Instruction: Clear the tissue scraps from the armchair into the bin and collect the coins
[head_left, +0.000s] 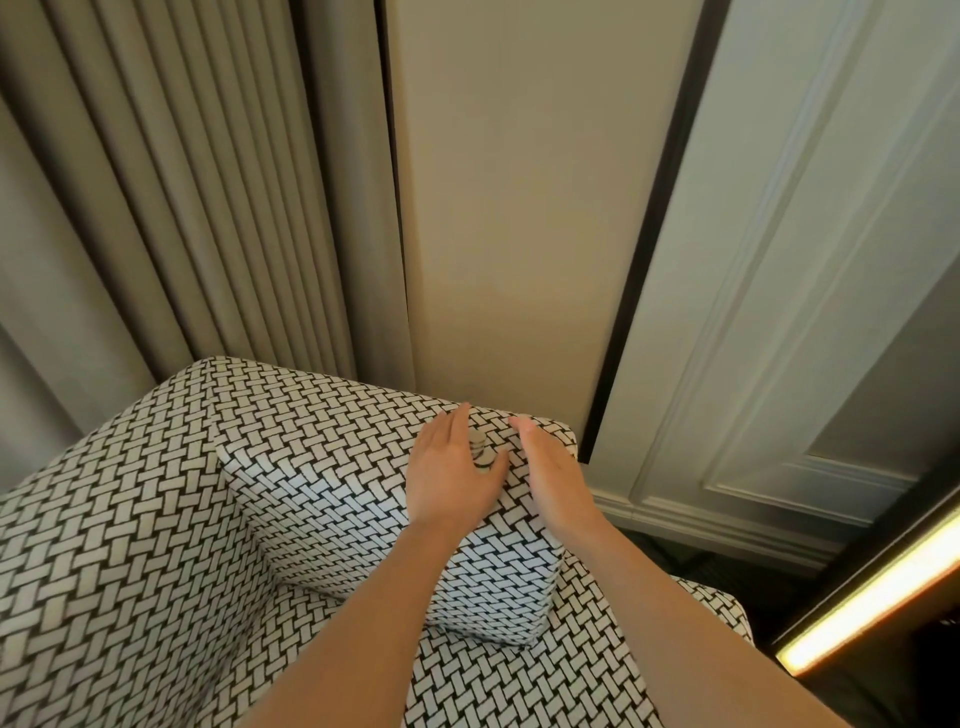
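Left hand (449, 470), open and flat, touches the left side of the upright coins (479, 451) stacked on the armchair (311, 457), nearer than the open right hand (550, 470) just beyond them.

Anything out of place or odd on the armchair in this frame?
Yes. A small stack of coins stands on a raised padded part of the patterned armchair, between the left hand and the right hand. The stack looks uneven, with its upper coins offset from the lower ones. No tissue scraps are visible.
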